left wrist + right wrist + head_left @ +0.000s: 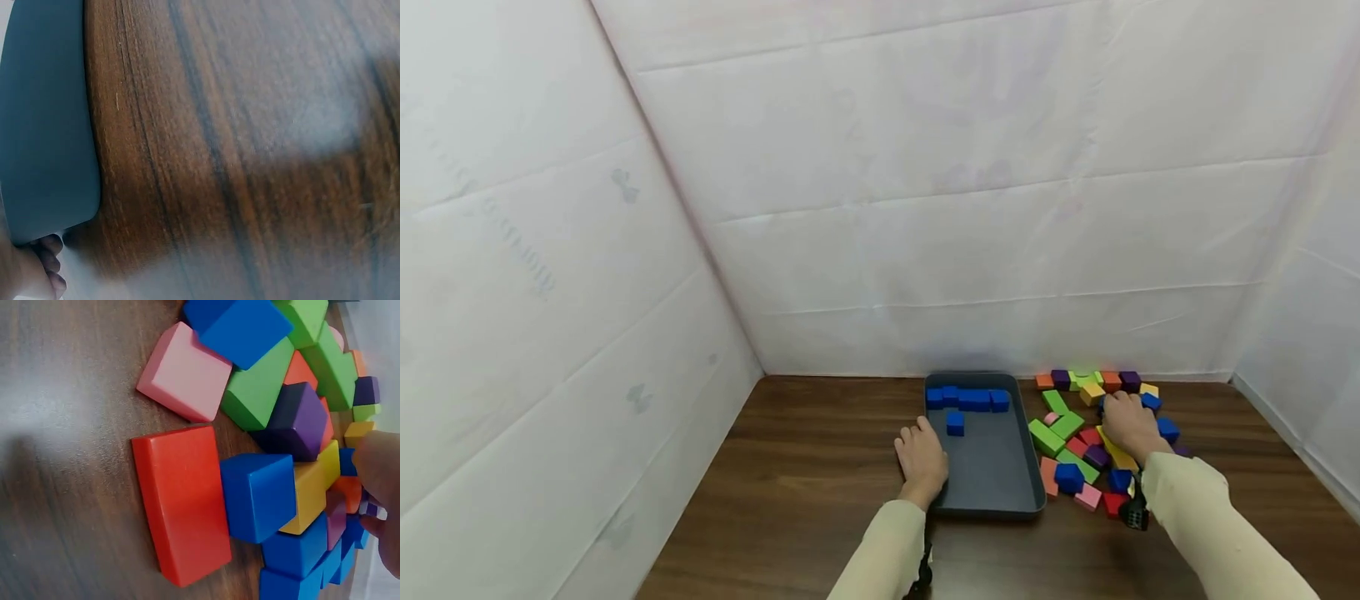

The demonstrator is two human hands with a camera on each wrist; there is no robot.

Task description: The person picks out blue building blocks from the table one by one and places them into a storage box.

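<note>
Dark wood-grain table (820, 467), smooth; matt grey tray (992, 475); matt painted blocks (181, 500)

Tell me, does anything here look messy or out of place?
Only mildly. In the gray tray the blue blocks sit in a tidy row, but one blue block lies apart below it. Beside the tray, the mixed blocks lie jumbled, where the right hand reaches.

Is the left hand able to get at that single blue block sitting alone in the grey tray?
Probably yes. The left hand rests at the grey tray rim, the lone blue block lies just beyond its fingers, and nothing stands between them.
</note>
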